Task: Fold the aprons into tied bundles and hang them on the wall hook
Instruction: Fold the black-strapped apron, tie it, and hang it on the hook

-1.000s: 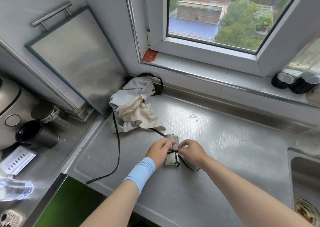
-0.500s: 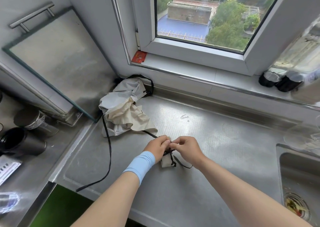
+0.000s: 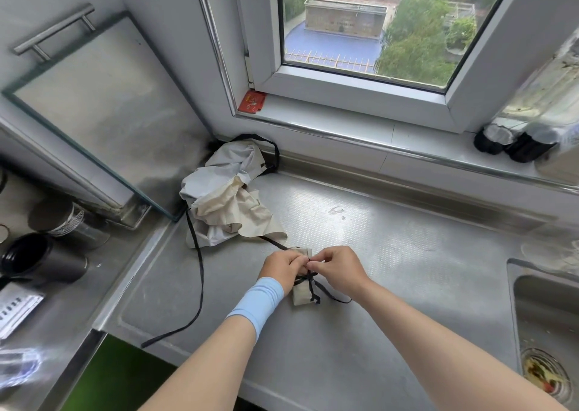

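- Head view: the bundle (image 3: 301, 296), a small roll of cream cloth, lies flat on the steel counter (image 3: 407, 254), straight in front of the person, between the two wrists and well left of the sink (image 3: 545, 310).
- The left hand (image 3: 282, 268) rests over the bundle's far half with its fingers curled, pinching the black tie (image 3: 310, 278) at the knot. Resting there likely pins the roll so that it cannot spring open while the knot is drawn.
- The right hand (image 3: 340, 269) meets it fingertip to fingertip, thumb and forefinger nipping the same tie. With the hands this close, I judge the knot is being tightened or finished.
- The bundle's long axis runs away from the person, towards the window: near end free below the hands, far end peeping out above them.
- The tie crosses the roll at about mid-length, square to that axis, and its loose ends trail towards the person and to the right.
- A heap (image 3: 228, 203) of crumpled cloth, grey and cream, sits just beyond, in the corner. It looks set aside within reach for the next fold, and one long strap (image 3: 200, 285) runs off it towards the counter's near edge.
- No wall hook is in view.
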`<action>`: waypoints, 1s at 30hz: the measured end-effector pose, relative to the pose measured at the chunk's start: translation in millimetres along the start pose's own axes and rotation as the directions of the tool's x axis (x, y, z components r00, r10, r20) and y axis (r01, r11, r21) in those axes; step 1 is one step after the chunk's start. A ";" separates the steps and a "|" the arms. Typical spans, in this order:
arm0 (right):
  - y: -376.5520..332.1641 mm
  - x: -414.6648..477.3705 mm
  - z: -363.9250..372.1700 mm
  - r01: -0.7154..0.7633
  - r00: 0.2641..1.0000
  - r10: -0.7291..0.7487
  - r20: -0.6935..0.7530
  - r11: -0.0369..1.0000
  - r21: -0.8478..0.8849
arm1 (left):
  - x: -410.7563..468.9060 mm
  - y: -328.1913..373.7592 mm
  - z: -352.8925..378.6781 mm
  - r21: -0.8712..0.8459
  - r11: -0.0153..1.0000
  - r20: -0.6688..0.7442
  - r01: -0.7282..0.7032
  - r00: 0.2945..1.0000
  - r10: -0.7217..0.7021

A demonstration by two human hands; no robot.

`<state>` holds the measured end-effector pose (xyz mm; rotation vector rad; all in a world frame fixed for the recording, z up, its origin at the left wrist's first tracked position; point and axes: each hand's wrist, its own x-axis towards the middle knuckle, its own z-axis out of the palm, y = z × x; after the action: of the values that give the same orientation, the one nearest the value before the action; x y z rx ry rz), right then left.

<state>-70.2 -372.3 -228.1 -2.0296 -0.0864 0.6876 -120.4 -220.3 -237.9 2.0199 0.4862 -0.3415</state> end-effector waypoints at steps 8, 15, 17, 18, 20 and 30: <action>-3.0 0.5 -0.4 -0.099 0.994 0.104 -0.020 0.977 0.187 | -1.0 0.0 0.0 0.083 0.997 0.033 0.003 0.999 -0.006; -2.2 2.2 -6.2 -0.256 0.960 0.209 0.186 0.924 0.283 | -6.7 -0.8 11.9 0.143 0.988 0.013 -0.063 0.998 0.061; -0.5 3.9 -11.4 -0.246 0.959 0.205 0.195 0.944 0.221 | -8.4 -6.7 14.9 0.021 1.000 -0.063 -0.013 0.998 0.014; 0.7 4.3 -15.9 -0.228 0.961 0.192 0.198 0.957 0.180 | -8.8 -9.7 14.8 -0.048 0.999 -0.090 0.000 0.996 -0.004; 3.9 4.3 -22.1 -0.197 0.964 0.173 0.203 0.975 0.101 | -11.7 -14.5 11.0 -0.178 0.983 -0.109 0.040 0.992 -0.060; 19.4 13.5 -5.1 -0.114 0.988 0.143 0.063 0.935 -0.337 | -35.4 -10.5 3.6 -0.316 0.947 -0.090 0.049 0.993 -0.081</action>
<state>-60.4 -382.4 -247.8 -2.3441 -0.1280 0.8926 -156.7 -225.9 -232.3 1.7194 0.6313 -0.1873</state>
